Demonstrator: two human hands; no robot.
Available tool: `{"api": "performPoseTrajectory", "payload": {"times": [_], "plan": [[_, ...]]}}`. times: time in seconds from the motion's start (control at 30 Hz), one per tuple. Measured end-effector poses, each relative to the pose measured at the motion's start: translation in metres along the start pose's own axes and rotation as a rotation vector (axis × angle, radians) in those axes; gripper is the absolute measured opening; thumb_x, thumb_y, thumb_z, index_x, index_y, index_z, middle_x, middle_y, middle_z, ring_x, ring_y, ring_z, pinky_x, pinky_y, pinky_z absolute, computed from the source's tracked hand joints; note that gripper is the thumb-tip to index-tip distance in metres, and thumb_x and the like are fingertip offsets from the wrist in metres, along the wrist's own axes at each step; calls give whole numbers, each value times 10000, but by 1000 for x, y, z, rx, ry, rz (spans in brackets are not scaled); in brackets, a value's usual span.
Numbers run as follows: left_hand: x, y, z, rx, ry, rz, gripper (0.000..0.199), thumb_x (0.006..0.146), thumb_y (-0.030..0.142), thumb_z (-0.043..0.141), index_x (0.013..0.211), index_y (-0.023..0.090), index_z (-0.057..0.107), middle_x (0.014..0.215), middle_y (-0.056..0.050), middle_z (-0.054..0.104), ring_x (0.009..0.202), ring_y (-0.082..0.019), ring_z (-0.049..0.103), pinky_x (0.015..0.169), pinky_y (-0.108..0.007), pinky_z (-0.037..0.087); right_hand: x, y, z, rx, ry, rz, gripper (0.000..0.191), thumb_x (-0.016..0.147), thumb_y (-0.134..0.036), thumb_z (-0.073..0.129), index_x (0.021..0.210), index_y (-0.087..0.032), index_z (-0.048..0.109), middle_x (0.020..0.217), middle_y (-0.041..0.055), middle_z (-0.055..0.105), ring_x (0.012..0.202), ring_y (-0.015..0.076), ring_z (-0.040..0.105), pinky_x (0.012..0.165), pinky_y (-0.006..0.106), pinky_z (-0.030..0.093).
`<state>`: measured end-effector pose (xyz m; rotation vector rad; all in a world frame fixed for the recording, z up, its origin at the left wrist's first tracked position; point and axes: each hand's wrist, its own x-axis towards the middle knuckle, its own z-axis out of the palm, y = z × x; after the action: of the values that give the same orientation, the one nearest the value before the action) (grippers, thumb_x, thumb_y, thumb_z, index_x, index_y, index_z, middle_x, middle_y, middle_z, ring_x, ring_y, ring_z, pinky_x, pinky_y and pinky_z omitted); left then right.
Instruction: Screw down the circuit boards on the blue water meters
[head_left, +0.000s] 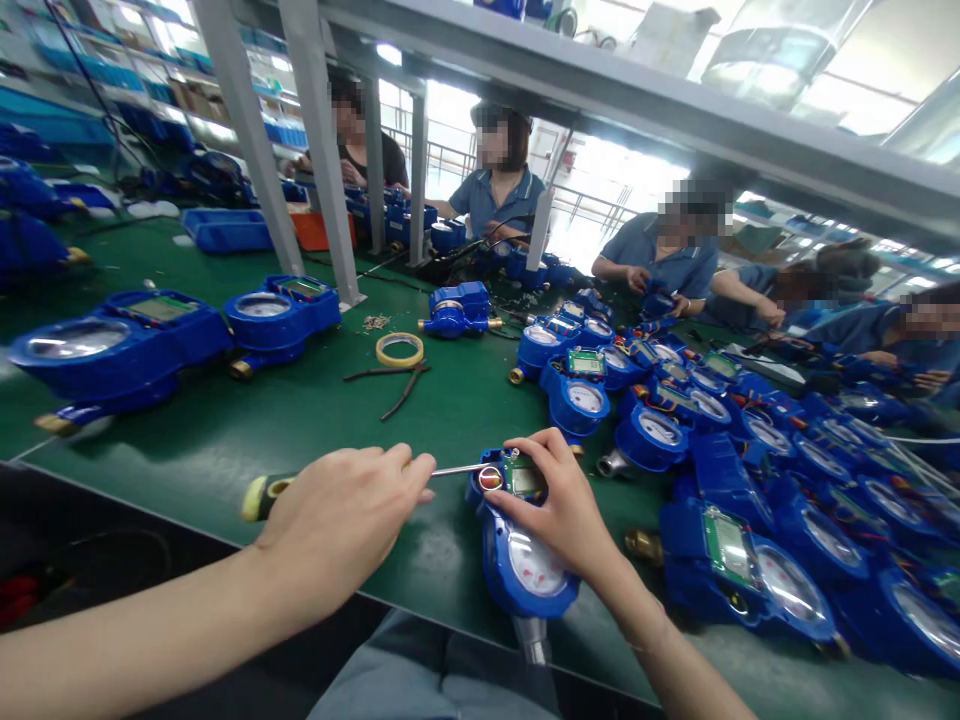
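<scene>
A screwdriver with a yellow and black handle (259, 497) is gripped in my left hand (349, 510), which is closed around it. Its thin metal shaft points right, and the tip reaches the upper compartment of a blue water meter (491, 560). In that compartment sit a green circuit board with a small display (527, 480) and some coloured wires. My right hand (562, 495) clasps the top of the meter, thumb and fingers on either side of the board. The meter's round dial (534, 562) faces up, with a metal pipe end toward me.
Many blue water meters (660, 430) crowd the right side; two more (281, 315) stand at left. A yellow tape roll (399, 349) and dark strips (405, 390) lie mid-table. Grey posts (319, 150) hold a shelf overhead. Several co-workers (499, 195) sit across the green table (300, 430).
</scene>
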<state>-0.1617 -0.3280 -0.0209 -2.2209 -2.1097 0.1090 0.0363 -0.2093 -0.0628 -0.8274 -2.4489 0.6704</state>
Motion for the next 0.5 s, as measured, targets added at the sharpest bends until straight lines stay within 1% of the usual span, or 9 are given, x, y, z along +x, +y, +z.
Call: {"api": "performPoseTrajectory", "payload": {"times": [0.07, 0.13, 0.2, 0.23, 0.3, 0.37, 0.4, 0.43, 0.5], "plan": [[-1, 1, -4, 20, -4, 32, 239, 938, 202, 370, 929, 192, 608, 788, -61, 643, 682, -254, 662, 572, -345, 473, 1, 0, 0, -2, -6, 7, 442, 775, -272, 787, 1153, -209, 567, 1067, 49, 503, 992, 222, 522, 900, 357, 440], [-3, 1, -7, 27, -21, 70, 265, 900, 101, 372, 983, 177, 612, 824, -78, 656, 702, -263, 675, 593, -363, 509, 1, 1, 1, -2, 23, 24, 479, 766, -282, 789, 1178, -198, 560, 1124, 68, 507, 1062, 236, 507, 962, 378, 417], [-4, 0, -8, 34, -43, 110, 366, 829, -5, 369, 1051, 163, 608, 888, -105, 669, 751, -268, 689, 629, -383, 538, -4, 3, 2, 38, 96, 111, 662, 711, -297, 818, 1272, -162, 493, 1260, 118, 458, 1206, 271, 430, 1060, 422, 344], [-5, -1, -8, 36, -50, 128, 421, 792, -42, 365, 1075, 158, 604, 921, -119, 673, 784, -270, 694, 649, -390, 549, -8, 4, 1, 92, 134, 205, 777, 670, -313, 836, 1318, -142, 444, 1325, 144, 417, 1267, 291, 380, 1096, 448, 300], [-6, -2, -8, 40, -47, 167, 502, 740, -81, 353, 1113, 148, 597, 980, -143, 674, 849, -278, 697, 675, -401, 565, -21, 6, -1, 323, 130, 461, 893, 632, -373, 842, 1360, -125, 389, 1379, 173, 397, 1300, 322, 366, 1106, 494, 281], [-6, -2, -9, 50, -37, 204, 560, 715, -93, 333, 1160, 137, 583, 1026, -162, 670, 900, -286, 692, 688, -410, 575, -37, 4, -4, 726, -35, 684, 750, 704, -442, 789, 1307, -137, 463, 1284, 155, 529, 1173, 308, 523, 1030, 485, 388], [-5, -1, -10, 57, -38, 217, 583, 710, -97, 321, 1181, 132, 576, 1038, -167, 669, 910, -288, 691, 690, -416, 578, -45, 3, -5, 923, -144, 752, 672, 723, -453, 779, 1251, -130, 518, 1205, 144, 594, 1079, 286, 590, 982, 454, 438], [-4, -1, -12, 60, -48, 230, 598, 709, -97, 311, 1197, 131, 571, 1044, -170, 669, 912, -289, 690, 691, -420, 580, -51, 2, -6, 1068, -202, 803, 612, 716, -444, 795, 1185, -123, 568, 1128, 127, 639, 993, 256, 631, 939, 410, 472], [1, 0, -16, 57, -91, 250, 610, 716, -91, 305, 1222, 130, 562, 1046, -171, 669, 905, -288, 689, 693, -426, 581, -60, 0, -7, 1231, -205, 881, 556, 670, -399, 845, 1094, -124, 614, 1037, 99, 678, 884, 209, 657, 873, 344, 503]]}}
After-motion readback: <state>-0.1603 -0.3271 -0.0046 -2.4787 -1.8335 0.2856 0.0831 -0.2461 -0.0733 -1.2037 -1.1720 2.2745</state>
